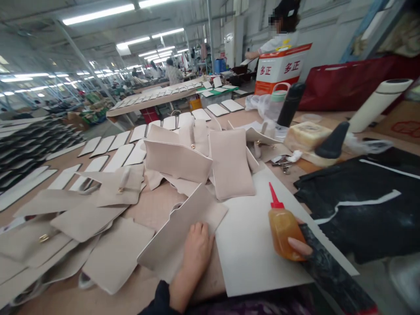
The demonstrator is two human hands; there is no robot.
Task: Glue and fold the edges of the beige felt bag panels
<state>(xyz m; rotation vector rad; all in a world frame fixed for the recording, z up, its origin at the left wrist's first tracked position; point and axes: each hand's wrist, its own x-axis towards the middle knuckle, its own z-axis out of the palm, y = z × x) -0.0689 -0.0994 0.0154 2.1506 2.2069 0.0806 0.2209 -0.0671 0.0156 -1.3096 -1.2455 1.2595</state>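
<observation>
My left hand [197, 246] has its fingers bent together on a beige leather piece [179, 227], which lies tilted with one long edge raised. My right hand [300, 246] is wrapped round a squeeze bottle [282, 227] of amber liquid, probably glue, with a red pointed nozzle aimed up. Only the thumb and a bit of finger show; the rest is behind the bottle and a dark sleeve. Under the bottle lies a pale sheet [252, 262]. Beyond my left hand, a flat beige panel [231, 164] leans against more leather pieces [179, 159].
Beige bag parts [111, 249] with gold clasps pile up at left. White panels [120, 141] lie in rows behind. At right are black material [361, 205], a yellowish block [308, 134], a white flask [377, 107] and a dark bottle [290, 105]. A person [282, 39] stands behind a box [278, 72].
</observation>
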